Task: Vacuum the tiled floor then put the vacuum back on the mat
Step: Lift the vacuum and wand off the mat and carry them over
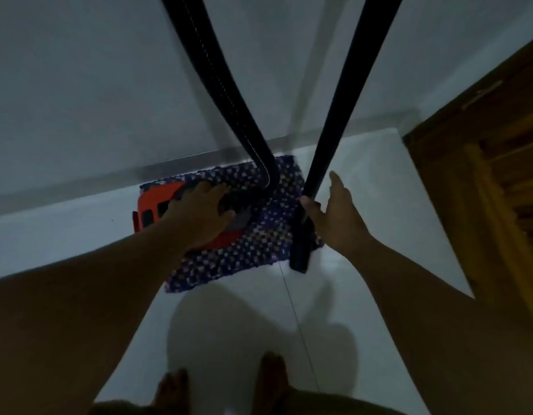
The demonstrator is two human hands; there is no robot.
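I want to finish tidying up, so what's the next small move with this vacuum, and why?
Probably lift the left hand off the red vacuum: its body already sits on the patterned mat. The right hand, fingers open, only steadies the black wand, whose tip rests at the mat's edge.

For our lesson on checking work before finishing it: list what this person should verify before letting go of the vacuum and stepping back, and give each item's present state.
1. Vacuum body sits on the mat: ok, though its red end seems to overhang the mat's left edge.
2. Left hand steadies the body's top: ok.
3. Right hand controls the wand: ok; thumb and palm touch it, fingers straight, no firm grip.
4. Wand's lower end on the mat: not ok; it rests at the mat's right edge, tip over the tile.
5. Hose free of kinks: cannot tell; it leaves the picture.
6. Power off: cannot tell.
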